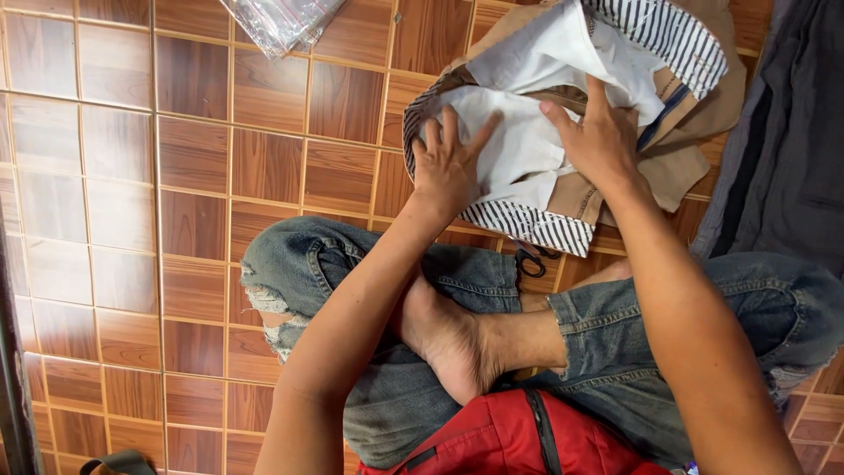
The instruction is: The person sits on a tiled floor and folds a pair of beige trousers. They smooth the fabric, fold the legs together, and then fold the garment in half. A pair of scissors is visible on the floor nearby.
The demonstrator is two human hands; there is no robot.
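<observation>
Red garment (501, 435) lying nearest, in lap, well below fingers. Left hand (448, 167) pressing flat, fingers spread wide, on white lining (510, 149) of tan trousers (677, 167). Right hand (598, 141) also resting on lining, fingers spread, gripping nothing. Striped waistband (527, 224) running just under both palms, on tiled floor (176, 176).

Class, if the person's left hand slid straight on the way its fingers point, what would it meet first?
Probably more of the white pocket lining that the left hand already rests on, then the garment's striped waistband.
</observation>
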